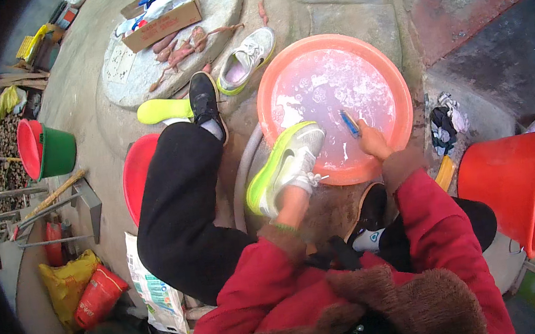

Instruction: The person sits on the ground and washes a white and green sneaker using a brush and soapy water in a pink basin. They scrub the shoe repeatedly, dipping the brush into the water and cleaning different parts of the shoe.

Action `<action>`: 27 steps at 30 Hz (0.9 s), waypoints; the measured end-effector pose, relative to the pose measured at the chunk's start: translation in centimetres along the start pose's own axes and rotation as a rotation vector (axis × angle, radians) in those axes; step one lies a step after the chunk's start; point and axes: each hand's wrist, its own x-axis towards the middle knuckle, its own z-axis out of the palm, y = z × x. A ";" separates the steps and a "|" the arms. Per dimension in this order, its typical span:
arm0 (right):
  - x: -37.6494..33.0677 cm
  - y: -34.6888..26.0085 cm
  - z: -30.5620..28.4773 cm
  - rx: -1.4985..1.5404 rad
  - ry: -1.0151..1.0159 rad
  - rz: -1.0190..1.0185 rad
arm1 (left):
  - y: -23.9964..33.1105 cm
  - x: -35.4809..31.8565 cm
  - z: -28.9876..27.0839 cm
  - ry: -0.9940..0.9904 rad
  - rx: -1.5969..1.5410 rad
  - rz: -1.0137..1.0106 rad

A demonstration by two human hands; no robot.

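My left hand (292, 206) reaches into the opening of a white-grey sneaker (292, 162) with a bright yellow-green sole, and its fingers are hidden inside. The sneaker is held tilted at the near left rim of an orange basin (265, 95). Cloudy, foamy water (337, 88) fills the basin. Over its right side, my right hand (376, 142) is closed around a small blue brush (349, 123), held apart from the sneaker. A matching sneaker (248, 59) stands on the ground beyond the basin's left side. A yellow-green insole (164, 111) lies beside my black shoe (205, 98).
A cardboard box (164, 24) and sweet potatoes (180, 53) rest on a round stone slab (122, 84). A red basin (142, 170) is by my left leg; a large red bucket (510, 184) stands at right near crumpled cloths (445, 123). Farther left is a green bucket (59, 150).
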 end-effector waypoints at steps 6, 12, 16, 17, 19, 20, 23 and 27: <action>-5.4 -7.4 0.6 0.395 0.061 -0.050 | -2.4 3.3 -0.2 -0.014 0.226 -0.044; -10.9 -14.4 0.8 0.001 -0.131 -0.234 | -4.5 4.0 -1.3 -0.078 0.205 0.259; -11.1 -17.2 0.2 -0.010 0.199 -0.131 | -3.4 3.2 -1.6 -0.232 0.163 -0.024; -11.0 -17.6 0.1 0.026 0.216 -0.092 | -3.1 3.1 -1.4 -0.249 0.239 0.052; -10.9 -18.1 -0.3 -0.017 0.117 -0.159 | -2.6 2.9 -1.3 -0.232 0.143 0.174; -11.0 -18.3 -0.3 -0.028 0.026 -0.208 | -2.4 2.8 -1.3 -0.230 0.091 0.231; -10.6 -17.9 -0.9 -0.053 0.076 -0.093 | -2.3 2.6 -1.0 -0.236 0.216 0.080; -11.0 -17.7 -1.1 -0.059 0.053 -0.248 | -2.2 2.0 -0.4 -0.183 0.200 0.150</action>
